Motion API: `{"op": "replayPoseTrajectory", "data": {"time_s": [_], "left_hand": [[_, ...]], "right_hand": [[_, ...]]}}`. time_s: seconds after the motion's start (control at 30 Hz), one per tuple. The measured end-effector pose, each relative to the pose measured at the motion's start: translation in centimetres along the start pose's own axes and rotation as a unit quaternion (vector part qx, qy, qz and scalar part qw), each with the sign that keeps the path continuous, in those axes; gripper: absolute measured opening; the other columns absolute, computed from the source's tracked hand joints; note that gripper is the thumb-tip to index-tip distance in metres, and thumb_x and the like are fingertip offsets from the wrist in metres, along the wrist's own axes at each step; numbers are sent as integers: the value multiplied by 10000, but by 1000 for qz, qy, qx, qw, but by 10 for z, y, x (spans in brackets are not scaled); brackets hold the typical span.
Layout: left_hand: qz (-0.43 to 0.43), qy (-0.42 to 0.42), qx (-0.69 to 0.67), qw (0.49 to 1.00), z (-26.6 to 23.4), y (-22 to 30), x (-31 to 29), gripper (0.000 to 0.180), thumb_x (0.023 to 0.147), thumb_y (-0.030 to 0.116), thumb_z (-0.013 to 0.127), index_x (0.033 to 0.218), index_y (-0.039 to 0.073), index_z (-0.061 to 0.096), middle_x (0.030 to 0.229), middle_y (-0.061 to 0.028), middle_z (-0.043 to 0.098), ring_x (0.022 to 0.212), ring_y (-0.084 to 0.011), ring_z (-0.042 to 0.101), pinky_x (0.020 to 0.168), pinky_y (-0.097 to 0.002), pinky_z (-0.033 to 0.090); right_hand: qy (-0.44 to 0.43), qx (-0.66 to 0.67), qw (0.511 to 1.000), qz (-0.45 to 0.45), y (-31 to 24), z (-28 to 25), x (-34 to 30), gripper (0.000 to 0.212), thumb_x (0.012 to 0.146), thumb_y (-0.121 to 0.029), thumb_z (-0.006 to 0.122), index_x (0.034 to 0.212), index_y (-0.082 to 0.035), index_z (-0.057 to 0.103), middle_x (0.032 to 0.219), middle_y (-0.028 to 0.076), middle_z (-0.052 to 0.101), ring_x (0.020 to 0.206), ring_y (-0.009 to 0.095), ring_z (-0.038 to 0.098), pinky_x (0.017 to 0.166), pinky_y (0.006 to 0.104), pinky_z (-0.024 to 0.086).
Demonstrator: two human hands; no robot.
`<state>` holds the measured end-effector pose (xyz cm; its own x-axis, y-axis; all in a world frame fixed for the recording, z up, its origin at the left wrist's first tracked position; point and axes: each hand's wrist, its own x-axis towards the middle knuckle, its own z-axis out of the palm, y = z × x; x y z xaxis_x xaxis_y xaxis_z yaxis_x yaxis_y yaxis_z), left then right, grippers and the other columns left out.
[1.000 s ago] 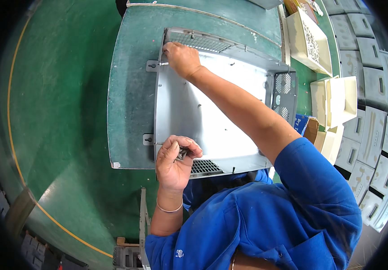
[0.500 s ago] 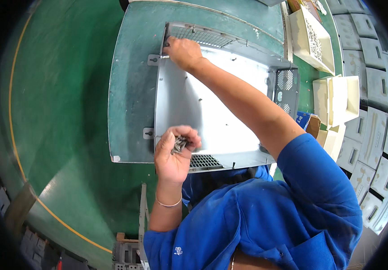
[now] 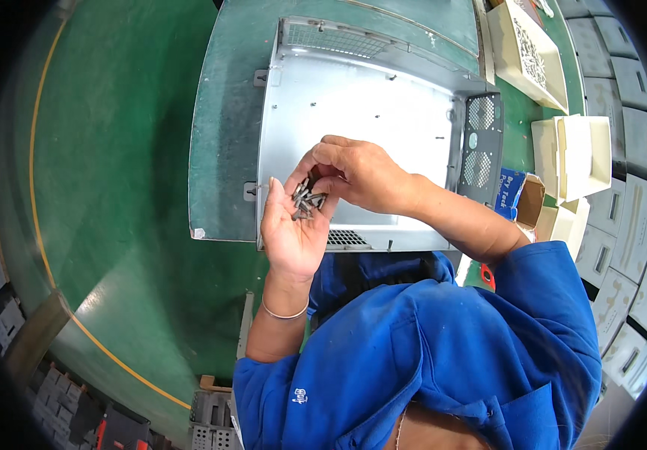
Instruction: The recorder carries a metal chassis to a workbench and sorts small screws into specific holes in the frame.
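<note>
My left hand (image 3: 293,236) is turned palm up and cupped around a small heap of grey cylindrical pieces (image 3: 308,202) that look like rubber plugs or sleeves. Over that palm, my right hand (image 3: 365,171) has its thumb and fingers pinched together at the heap; what its fingertips grip is partly hidden. Beneath both hands lies a large open sheet-metal housing (image 3: 383,135), with a bright inside floor, small studs and a perforated grey end panel (image 3: 479,142) on the right.
The housing rests on a green worktable (image 3: 222,150). At the right stand a cream bin of small pieces (image 3: 531,60), stacked cream bins (image 3: 575,157) and an open blue carton (image 3: 518,195). Behind them are stacked grey panels (image 3: 601,112). Green floor (image 3: 113,165) spreads on the left.
My right hand has come back from the housing's far left corner to the heap in my left palm. My left hand has shifted slightly up in the picture.
</note>
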<state>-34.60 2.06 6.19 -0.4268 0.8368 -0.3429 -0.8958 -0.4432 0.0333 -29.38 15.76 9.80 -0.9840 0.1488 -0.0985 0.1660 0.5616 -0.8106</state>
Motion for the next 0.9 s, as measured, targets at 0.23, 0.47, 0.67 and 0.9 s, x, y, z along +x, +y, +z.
{"op": "replayPoseTrajectory", "data": {"time_s": [0.23, 0.47, 0.67, 0.9], "left_hand": [[-5, 41, 2, 999, 5, -9, -17, 523, 925, 329, 248, 1185, -113, 347, 1173, -195, 450, 1127, -259, 428, 995, -397, 323], [-17, 12, 24, 1000, -1, -9, -32, 519, 925, 325, 253, 1163, -123, 360, 1122, -215, 482, 1094, -282, 457, 986, -405, 338], [-9, 5, -62, 998, -12, 2, -51, 501, 917, 305, 304, 1166, -125, 363, 1127, -242, 477, 1100, -307, 453, 950, -419, 383], [60, -5, -88, 994, -22, 24, -60, 446, 915, 246, 327, 1141, -131, 398, 1167, -261, 448, 1115, -334, 434, 951, -427, 385]], "right_hand": [[18, -68, 997, -13, 2, 4, -15, 206, 687, -20, 603, 880, -67, 549, 797, 57, 524, 740, 224, 564, 627, 309, 483], [-2, -115, 990, -80, -4, 8, -22, 134, 684, -59, 615, 807, -79, 564, 838, 34, 524, 746, 225, 560, 624, 310, 480], [-3, 66, 991, -118, -6, 13, -20, 98, 730, -23, 608, 808, -59, 563, 812, 46, 529, 745, 173, 563, 655, 262, 462], [9, 184, 978, -93, -24, 40, -15, 73, 768, -12, 588, 838, -34, 584, 797, 35, 571, 735, 101, 540, 650, 226, 436]]}}
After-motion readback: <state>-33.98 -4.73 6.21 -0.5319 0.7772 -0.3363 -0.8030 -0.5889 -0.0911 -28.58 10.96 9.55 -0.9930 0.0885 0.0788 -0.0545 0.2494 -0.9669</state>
